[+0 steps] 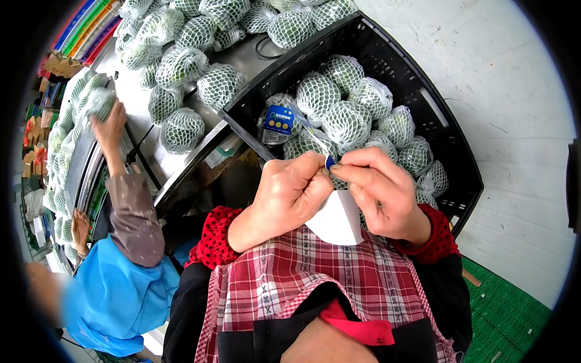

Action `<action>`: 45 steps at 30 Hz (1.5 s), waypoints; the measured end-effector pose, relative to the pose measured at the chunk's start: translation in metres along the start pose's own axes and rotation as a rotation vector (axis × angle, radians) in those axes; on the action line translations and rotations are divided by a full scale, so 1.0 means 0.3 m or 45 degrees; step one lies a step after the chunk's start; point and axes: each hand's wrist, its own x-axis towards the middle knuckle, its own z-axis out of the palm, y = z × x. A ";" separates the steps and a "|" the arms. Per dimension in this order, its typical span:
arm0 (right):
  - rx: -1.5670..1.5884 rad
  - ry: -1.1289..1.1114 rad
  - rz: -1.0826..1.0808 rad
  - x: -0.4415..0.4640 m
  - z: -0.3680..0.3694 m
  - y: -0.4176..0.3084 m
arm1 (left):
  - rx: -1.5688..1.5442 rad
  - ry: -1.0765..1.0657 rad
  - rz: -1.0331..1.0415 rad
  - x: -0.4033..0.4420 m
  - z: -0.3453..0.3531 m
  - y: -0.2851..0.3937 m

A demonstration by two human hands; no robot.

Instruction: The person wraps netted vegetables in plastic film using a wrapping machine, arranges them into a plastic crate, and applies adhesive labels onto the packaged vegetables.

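My left hand point(287, 196) is closed in a pinch just in front of the black crate point(387, 45). Touching it on the right, my right hand point(381, 190) pinches a small blue label point(329, 162) between thumb and fingers. Beneath both hands hangs a curled white paper sheet point(339, 221); whether the label is joined to it I cannot tell. A clear strip rises from the pinch toward a net-wrapped fruit point(279, 107) with a blue-and-white label point(278, 123). Several green fruits in white foam nets point(347, 124) lie inside the crate.
More netted fruits point(182, 130) lie on the metal table point(142, 112) at upper left. A co-worker in a blue apron point(121, 290) stands at left, one hand point(110, 130) on a netted fruit. White wall or panel point(514, 121) at right, green slatted flooring point(496, 314) at lower right.
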 end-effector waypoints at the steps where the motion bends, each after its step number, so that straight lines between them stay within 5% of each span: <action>1: 0.042 0.012 0.037 -0.003 0.001 0.007 | -0.010 -0.039 -0.044 -0.004 -0.003 -0.003; 14: -0.167 0.152 -0.057 -0.007 0.031 0.012 | -0.026 -0.023 -0.004 0.000 0.016 0.004; 34: 0.646 0.371 0.586 -0.075 0.051 0.031 | -0.255 0.034 -0.203 -0.009 0.020 -0.007; 41: 0.327 0.300 0.527 -0.049 0.029 0.016 | -0.400 0.031 -0.279 0.003 0.023 -0.010; 45: 0.178 0.246 0.192 -0.015 0.023 0.019 | -0.158 -0.020 -0.206 0.001 0.018 -0.013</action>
